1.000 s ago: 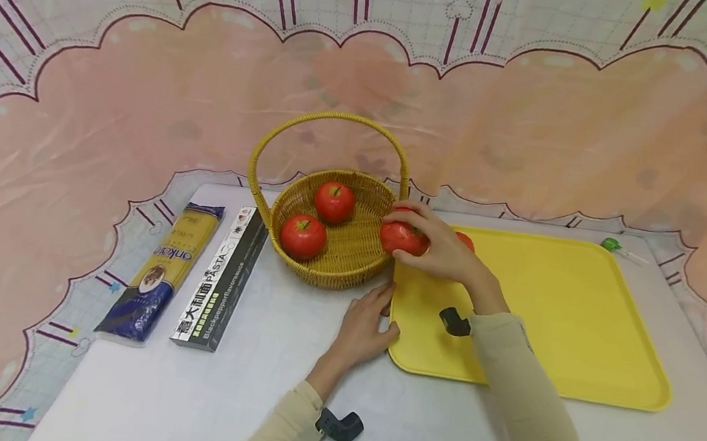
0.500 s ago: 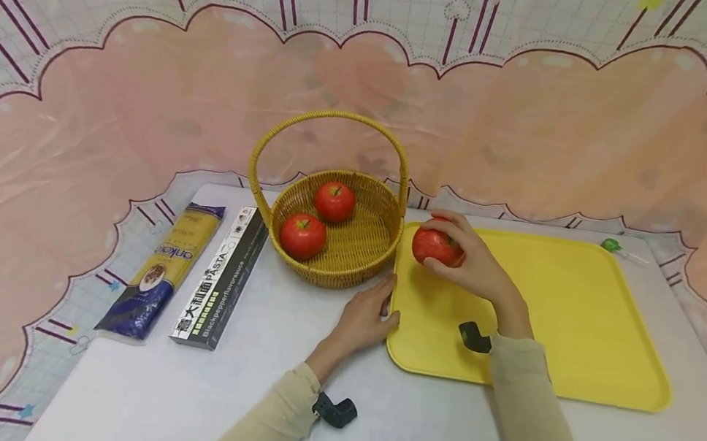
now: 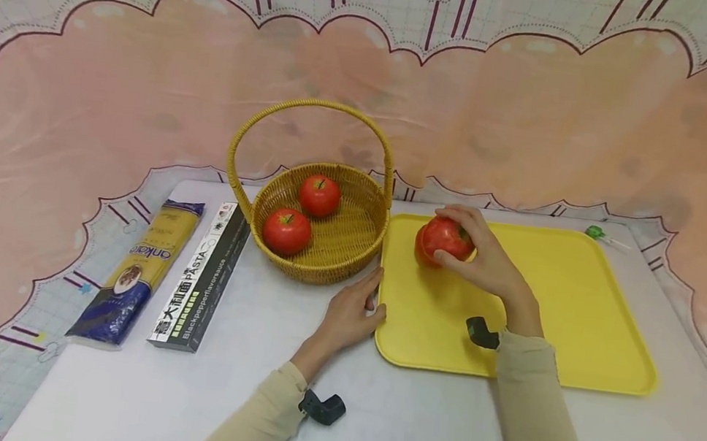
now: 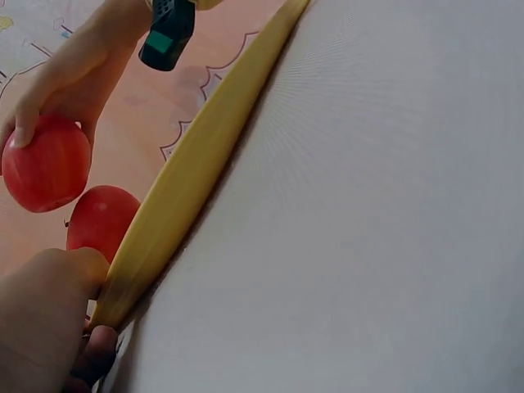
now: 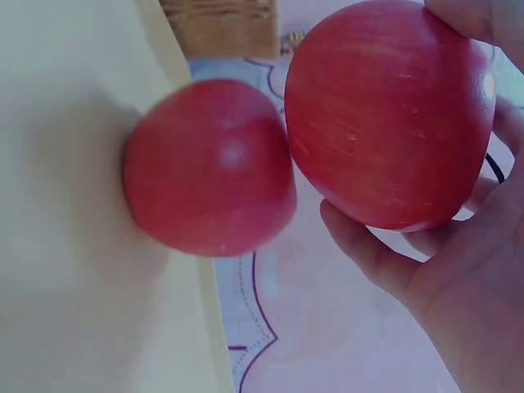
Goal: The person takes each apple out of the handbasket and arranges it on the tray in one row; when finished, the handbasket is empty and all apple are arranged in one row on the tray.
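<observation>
A red apple (image 3: 449, 238) is held by my right hand (image 3: 487, 266) over the left part of the yellow tray (image 3: 555, 304). Its fingers and thumb curl round the sides, as the right wrist view also shows. A second red apple (image 5: 209, 168) rests on the tray right beside the held one, partly hidden behind it in the head view. My left hand (image 3: 348, 315) lies at the tray's left edge, fingertips and thumb touching the rim. Two more apples, a rear one (image 3: 320, 196) and a front one (image 3: 286, 231), sit in the wicker basket (image 3: 350, 249).
The basket's tall handle (image 3: 318, 102) arches up just left of the tray. Further left lie a black-and-white pasta box (image 3: 200, 279) and a blue-and-yellow pasta packet (image 3: 139, 268). A green lollipop (image 3: 595, 232) lies behind the tray. Patterned fabric hangs at the back.
My right hand has carried its apple from the basket's right rim rightward over the tray. The apple on the tray, hidden half a second ago, shows again. My left hand stays at the tray edge.
</observation>
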`<act>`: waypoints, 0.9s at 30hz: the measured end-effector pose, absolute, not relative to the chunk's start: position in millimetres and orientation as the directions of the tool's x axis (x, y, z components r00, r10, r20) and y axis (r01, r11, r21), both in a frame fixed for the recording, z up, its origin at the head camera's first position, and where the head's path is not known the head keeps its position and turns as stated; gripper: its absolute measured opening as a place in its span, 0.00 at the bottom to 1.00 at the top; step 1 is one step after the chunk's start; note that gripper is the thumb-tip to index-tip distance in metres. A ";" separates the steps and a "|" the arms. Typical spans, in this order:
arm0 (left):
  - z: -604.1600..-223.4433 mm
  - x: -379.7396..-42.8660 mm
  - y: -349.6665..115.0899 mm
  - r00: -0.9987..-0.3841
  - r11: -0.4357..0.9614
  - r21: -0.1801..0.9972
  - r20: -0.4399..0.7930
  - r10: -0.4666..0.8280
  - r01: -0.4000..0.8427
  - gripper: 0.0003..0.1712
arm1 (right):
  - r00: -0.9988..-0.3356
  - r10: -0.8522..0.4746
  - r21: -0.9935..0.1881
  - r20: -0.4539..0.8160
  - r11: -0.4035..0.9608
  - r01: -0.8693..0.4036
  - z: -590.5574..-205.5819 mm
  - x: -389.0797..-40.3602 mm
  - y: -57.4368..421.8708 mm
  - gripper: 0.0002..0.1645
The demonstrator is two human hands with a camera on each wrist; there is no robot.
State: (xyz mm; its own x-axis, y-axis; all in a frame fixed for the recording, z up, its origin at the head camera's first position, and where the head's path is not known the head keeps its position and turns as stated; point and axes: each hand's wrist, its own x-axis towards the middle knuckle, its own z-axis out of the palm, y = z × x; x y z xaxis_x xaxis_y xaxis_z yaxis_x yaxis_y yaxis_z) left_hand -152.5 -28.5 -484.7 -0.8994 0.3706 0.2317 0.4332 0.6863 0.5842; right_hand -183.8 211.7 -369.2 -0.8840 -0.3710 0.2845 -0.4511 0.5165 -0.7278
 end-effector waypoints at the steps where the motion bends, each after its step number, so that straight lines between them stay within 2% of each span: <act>1: -484.2 -152.7 -29.7 -0.899 0.684 0.586 0.238 0.368 0.435 0.37 | -0.886 -0.367 -0.729 0.284 0.517 -0.448 -372.0 -186.7 213.8 0.33; 7: -484.1 -153.5 -32.2 -0.895 0.664 0.604 0.243 0.374 0.441 0.37 | -0.892 -0.342 -0.728 0.296 0.524 -0.442 -388.2 -199.2 228.3 0.33; 14: -485.1 -153.6 -31.5 -0.902 0.664 0.616 0.212 0.377 0.423 0.37 | -0.912 -0.293 -0.737 0.287 0.540 -0.405 -386.0 -196.4 234.5 0.31; 27: -484.4 -152.4 -31.2 -0.896 0.666 0.606 0.222 0.384 0.435 0.37 | -0.919 -0.287 -0.710 0.271 0.585 -0.392 -393.9 -200.1 246.4 0.33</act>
State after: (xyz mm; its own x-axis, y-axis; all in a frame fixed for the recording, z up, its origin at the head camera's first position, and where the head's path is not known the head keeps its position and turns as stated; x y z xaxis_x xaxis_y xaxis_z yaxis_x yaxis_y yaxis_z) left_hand -152.4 -31.2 -484.4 -0.8963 0.3838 0.2220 0.4352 0.6663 0.6055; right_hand -200.1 246.4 -393.9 -0.9188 -0.2871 0.2708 -0.3920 0.5853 -0.7097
